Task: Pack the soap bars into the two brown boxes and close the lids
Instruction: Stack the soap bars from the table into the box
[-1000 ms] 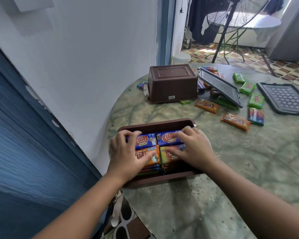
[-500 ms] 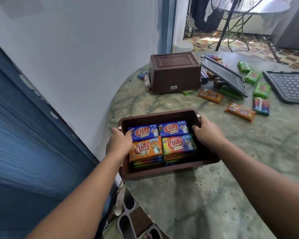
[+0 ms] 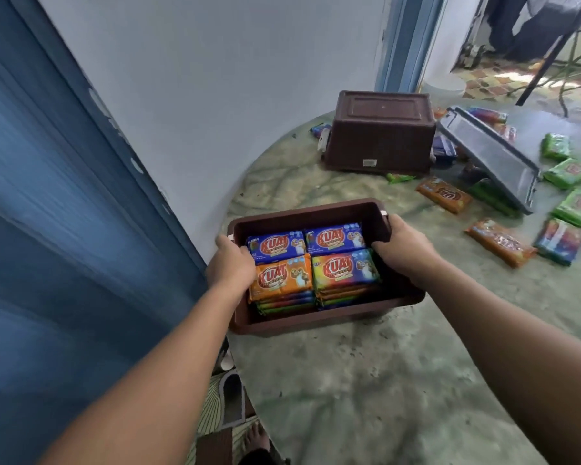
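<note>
- Change: a second ago both hands were flat on top of the soap stacks, pressing them down. Now the left hand [image 3: 232,263] and right hand [image 3: 398,245] grip the short ends of the open brown plastic box [image 3: 319,322], at the table's left edge.
- Left hand: fingers curl over the left rim, thumb side down inside beside the orange bar. Right hand: thumb hooks inside the right rim, fingers wrap the outer wall.
- The packed soap bars [image 3: 311,263] sit in four stacks, two blue on top at the far side, orange and rainbow nearer. My read: this box is full and is being moved or squared up for its lid.
- The second brown box [image 3: 379,129] stands upside down towards the far edge of the round green marbled table [image 3: 366,380]; still unpacked.
- Further right, a grey ribbed lid [image 3: 490,156] lies tilted, propped on bars.
- Loose orange, green and rainbow soap bars [image 3: 498,241] are scattered across the right side, well apart from the near box.
- In the way: the lid must come off the bars under it, and the far box needs flipping.
</note>
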